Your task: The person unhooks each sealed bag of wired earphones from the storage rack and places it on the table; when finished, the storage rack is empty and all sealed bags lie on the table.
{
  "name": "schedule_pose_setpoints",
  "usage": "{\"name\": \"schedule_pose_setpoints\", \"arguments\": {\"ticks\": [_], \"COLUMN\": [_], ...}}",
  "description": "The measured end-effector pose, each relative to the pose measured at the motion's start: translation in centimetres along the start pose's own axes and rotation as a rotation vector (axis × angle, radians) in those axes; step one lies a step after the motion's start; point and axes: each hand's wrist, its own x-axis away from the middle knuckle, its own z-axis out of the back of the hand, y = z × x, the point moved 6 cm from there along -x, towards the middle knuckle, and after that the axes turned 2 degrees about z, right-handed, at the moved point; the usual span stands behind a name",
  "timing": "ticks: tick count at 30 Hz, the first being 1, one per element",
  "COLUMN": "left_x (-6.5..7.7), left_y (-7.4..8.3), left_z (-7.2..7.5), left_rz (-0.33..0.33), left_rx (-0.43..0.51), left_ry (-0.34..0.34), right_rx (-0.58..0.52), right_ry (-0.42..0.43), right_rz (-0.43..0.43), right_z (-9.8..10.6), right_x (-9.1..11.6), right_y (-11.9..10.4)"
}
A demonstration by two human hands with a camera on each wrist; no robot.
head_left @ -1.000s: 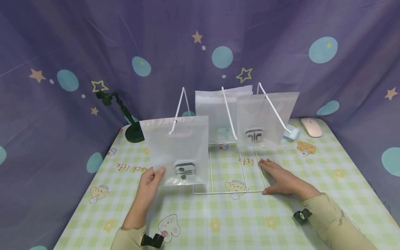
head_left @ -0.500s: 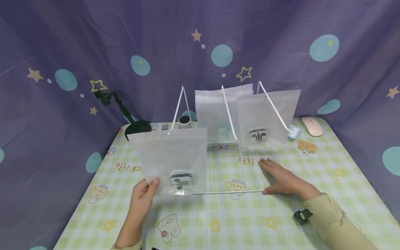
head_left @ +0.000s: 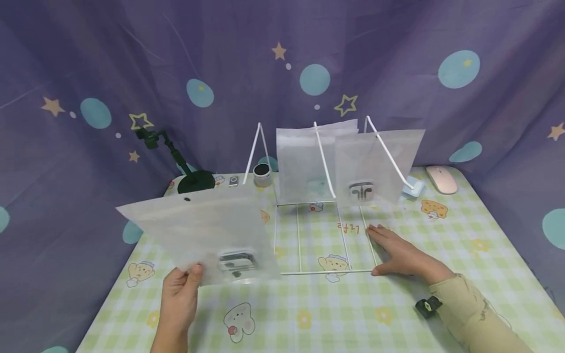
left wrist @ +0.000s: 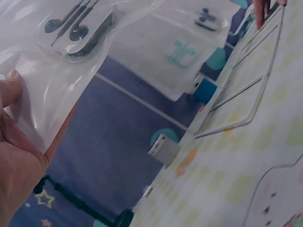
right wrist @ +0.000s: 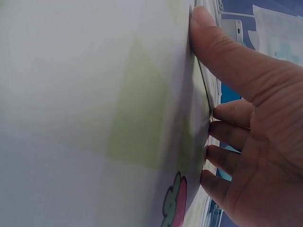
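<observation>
My left hand (head_left: 180,294) pinches a translucent plastic bag (head_left: 203,225) by its lower left edge, thumb in front. The bag is tilted off the table, its top hole showing at the upper left. Inside lie wired earphones (left wrist: 78,28) in a clear case. To its right stands a white wire display rack (head_left: 326,272), whose left prong (head_left: 252,152) carries no bag. Similar bags hang from the other prongs, the middle ones (head_left: 304,157) and a right one (head_left: 359,162) with earphones. My right hand (head_left: 399,255), fingers extended, rests on the right side of the rack's base.
Behind the held bag stand a dark green desk lamp (head_left: 195,181), a small silver device (head_left: 233,181) and a white cylinder (head_left: 262,179) with a dark top. A pink mouse (head_left: 441,180) and a light blue item (head_left: 414,188) lie at the back right. A purple curtain hangs behind.
My left hand has drawn the bag off the left prong, moving it left and toward me, and the bag has tilted. The right hand has stayed on the rack's base.
</observation>
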Motion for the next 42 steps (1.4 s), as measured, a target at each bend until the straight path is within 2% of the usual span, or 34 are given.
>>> {"name": "schedule_pose_setpoints", "arguments": {"ticks": [3,5,8,13,17,22,23,25,28,29,30,32,33,35,36,39,42], "left_x": [-0.2,-0.4,-0.6,-0.9,-1.1,-1.2,-1.2,-1.3,-1.5,-1.5,-1.6,-1.8,-1.9,-2.1,-2.2,-2.4,-2.5], "left_y": [0.5,0.7,0.8,0.4,-0.6,-2.4,-3.1,-3.8,-4.6,-5.2,-5.2,-5.7,-6.0,-6.7,-6.7,-7.9,-8.9], "left_z": [0.8,1.5,2.9,5.5,7.0,8.0,8.4,8.6,8.4,8.5,8.1,7.6,7.4,6.9,6.4,5.8,5.2], "left_rz": [-0.065,-0.098,-0.114,-0.081,-0.023,0.064,0.066,0.118,0.194,0.203,0.256,0.308,0.357,0.430,0.488,0.572,0.614], "left_rx": [0.181,0.269,0.303,0.244,0.125,0.031,0.062,0.028,-0.054,-0.048,-0.130,-0.223,-0.255,-0.349,-0.430,-0.487,-0.466], "left_ry": [-0.024,-0.032,0.002,0.146,0.239,0.319,0.304,0.325,0.306,0.275,0.287,0.249,0.242,0.184,0.166,0.060,-0.010], "right_rx": [0.002,0.001,-0.001,-0.009,-0.011,-0.008,-0.007,-0.010,-0.009,-0.009,-0.009,-0.008,-0.008,-0.014,-0.018,-0.022,-0.028], "right_ry": [0.005,0.006,0.004,0.004,0.004,0.003,0.004,0.008,0.008,0.007,0.007,0.005,0.005,0.008,0.009,0.008,0.010], "right_rz": [0.001,0.003,0.004,0.002,-0.002,-0.001,0.000,0.003,0.005,0.006,0.006,0.005,0.004,0.005,0.003,0.005,0.007], "right_z": [0.1,0.1,0.1,0.0,0.0,0.1,0.1,0.1,0.1,0.0,0.0,0.0,0.0,0.0,0.0,0.0,0.0], "right_x": [0.0,0.1,0.1,0.1,0.1,0.2,0.2,0.1,0.1,0.1,0.1,0.1,0.1,0.1,0.2,0.2,0.2], "right_y": [0.0,0.0,0.0,0.0,0.0,-0.1,-0.1,-0.1,-0.1,-0.1,0.0,0.1,0.1,0.1,0.1,0.1,0.0]}}
